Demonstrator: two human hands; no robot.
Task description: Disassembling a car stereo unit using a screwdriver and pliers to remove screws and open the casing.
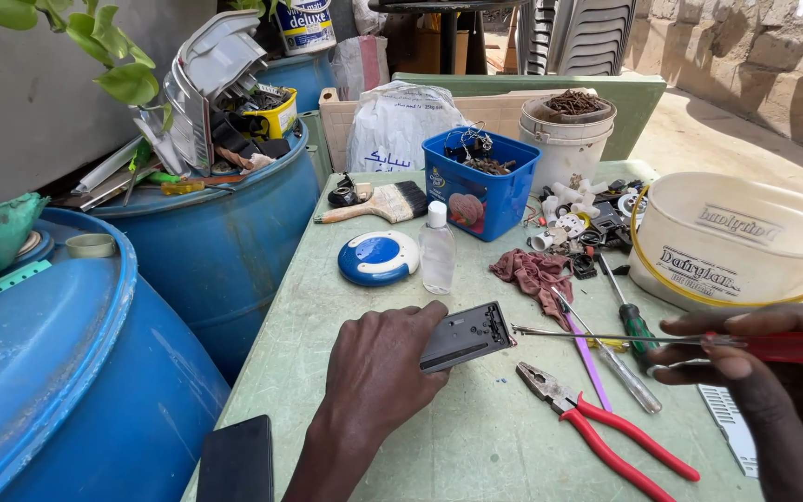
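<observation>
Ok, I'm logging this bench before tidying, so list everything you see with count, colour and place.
dark grey rectangular plastic part: one, table centre, under left hand.
red-handled screwdriver: one, in right hand, tip at the part.
red-handled pliers: one, table front.
green-handled screwdriver: one, right of centre.
clear plastic bottle: one, upright, mid-table.
blue and white round disc: one, left of the bottle.
blue plastic tub: one, behind the bottle.
wooden-handled paintbrush: one, table rear left.
reddish rag: one, right of the bottle.
white plastic bucket: one, table right.
blue plastic drums: two, left of the table.
left hand: on the part.
right hand: around the screwdriver.
</observation>
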